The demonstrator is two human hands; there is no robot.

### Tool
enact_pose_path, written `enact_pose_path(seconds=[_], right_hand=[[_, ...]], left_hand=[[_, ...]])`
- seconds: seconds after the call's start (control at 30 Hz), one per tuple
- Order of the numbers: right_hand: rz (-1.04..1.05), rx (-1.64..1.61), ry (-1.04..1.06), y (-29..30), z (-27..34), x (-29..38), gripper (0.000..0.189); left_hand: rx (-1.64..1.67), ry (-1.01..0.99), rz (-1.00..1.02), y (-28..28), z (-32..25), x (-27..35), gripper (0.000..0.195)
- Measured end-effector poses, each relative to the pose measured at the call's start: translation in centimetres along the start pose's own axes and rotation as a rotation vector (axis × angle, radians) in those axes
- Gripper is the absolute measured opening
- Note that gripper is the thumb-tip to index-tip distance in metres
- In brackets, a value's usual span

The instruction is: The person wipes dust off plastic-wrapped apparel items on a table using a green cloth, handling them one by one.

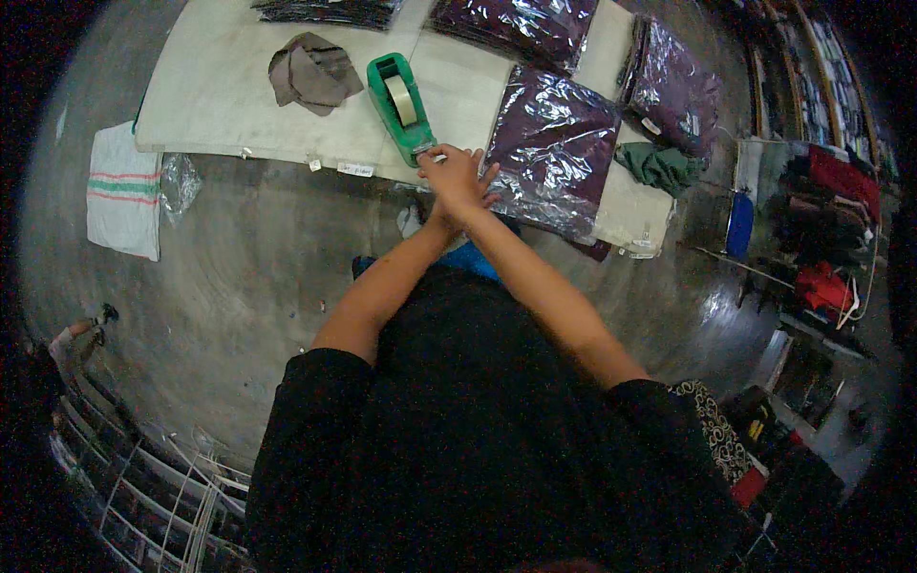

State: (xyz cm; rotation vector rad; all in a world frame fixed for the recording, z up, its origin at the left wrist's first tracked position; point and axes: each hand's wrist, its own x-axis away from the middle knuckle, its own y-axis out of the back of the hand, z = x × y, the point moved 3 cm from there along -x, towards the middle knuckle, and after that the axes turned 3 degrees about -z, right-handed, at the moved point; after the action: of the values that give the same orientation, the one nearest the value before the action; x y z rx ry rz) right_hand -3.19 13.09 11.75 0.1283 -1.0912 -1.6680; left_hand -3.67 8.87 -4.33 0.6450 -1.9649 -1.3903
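Note:
My right hand crosses over my left wrist and reaches the cutter end of a green tape dispenser. Thumb and fingertips pinch the tape end there. A roll of clear tape sits in the dispenser. My left hand is partly hidden beneath the right one. Its visible fingers are spread at the left edge of a dark maroon garment in a clear plastic bag. Both lie on a table with a cream cover.
A crumpled brown cloth lies left of the dispenser. Stacked bagged garments, another bagged stack and a green cloth are at the right. A striped white sack is on the floor. Metal racks stand lower left.

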Motion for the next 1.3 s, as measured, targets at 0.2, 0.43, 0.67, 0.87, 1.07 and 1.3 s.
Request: enact_pose_path(seconds=[0.2,0.43,0.67,0.87,1.07,1.3], right_hand=[[-0.065,0.114,0.179,-2.1,-10.2,-5.2,0.037],[-0.174,0.111,0.568,6.2,-19.4,0.9,0.041],[0.119,0.118,0.319,14.8,-22.4,-0.4,0.078],[0.19,-0.007,0.369,17.7,-27.0,-3.1,0.079],[0.254,-0.059,0.38,19.1,-29.6,-4.2,0.08],[0.246,-0.127,0.45,19.6,-30.8,-5.5,0.076]], left_hand=[[-0.178,-0.025,-0.02,1.0,-0.6,-1.3,0.064],[-0.054,-0.047,-0.181,5.7,-1.0,0.6,0.064],[-0.056,0.035,-0.193,6.2,-2.3,0.7,0.065],[-0.077,0.138,-0.198,6.2,-3.0,0.7,0.064],[-0.073,0.197,-0.274,6.2,-3.9,1.2,0.06],[-0.063,0.254,-0.183,6.2,-4.2,0.9,0.061]])
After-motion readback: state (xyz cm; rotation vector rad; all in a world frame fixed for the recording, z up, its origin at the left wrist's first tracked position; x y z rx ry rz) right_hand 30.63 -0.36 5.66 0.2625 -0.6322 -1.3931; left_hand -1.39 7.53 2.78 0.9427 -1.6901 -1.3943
